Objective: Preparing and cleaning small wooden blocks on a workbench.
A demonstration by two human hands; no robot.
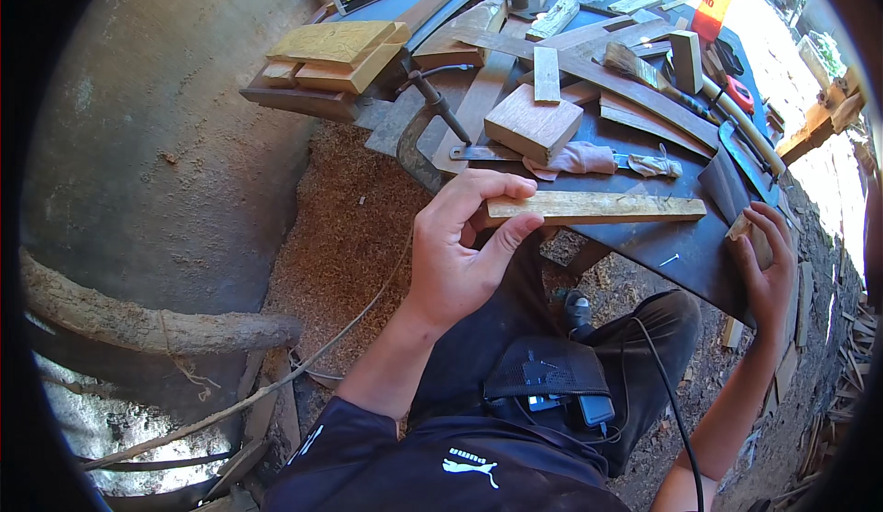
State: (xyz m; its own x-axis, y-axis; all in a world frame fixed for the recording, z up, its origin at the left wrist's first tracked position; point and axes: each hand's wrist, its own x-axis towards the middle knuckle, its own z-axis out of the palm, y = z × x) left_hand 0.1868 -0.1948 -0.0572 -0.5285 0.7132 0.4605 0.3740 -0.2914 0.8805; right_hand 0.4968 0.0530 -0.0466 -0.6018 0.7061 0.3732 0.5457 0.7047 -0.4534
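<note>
A long, pale wooden strip (598, 206) lies level over the table's near edge, its left end pinched between the thumb and fingers of my left hand (464, 236). A few thin nails appear along the strip's right half; whether they stand in it or lie on it, I cannot make out. At the table's right edge, my right hand (768, 259) is closed on a small wooden block (756, 241), partly covered by the fingers. Between the two hands, a single nail (670, 259) rests on the dark tabletop (635, 245).
Behind the strip sit a thick wooden block (533, 124) and a cloth-wrapped tool (579, 158). A metal clamp (432, 98) grips the table's left side beside stacked wood (336, 47). A brush (635, 63), several boards and an orange bottle (716, 1) crowd the back.
</note>
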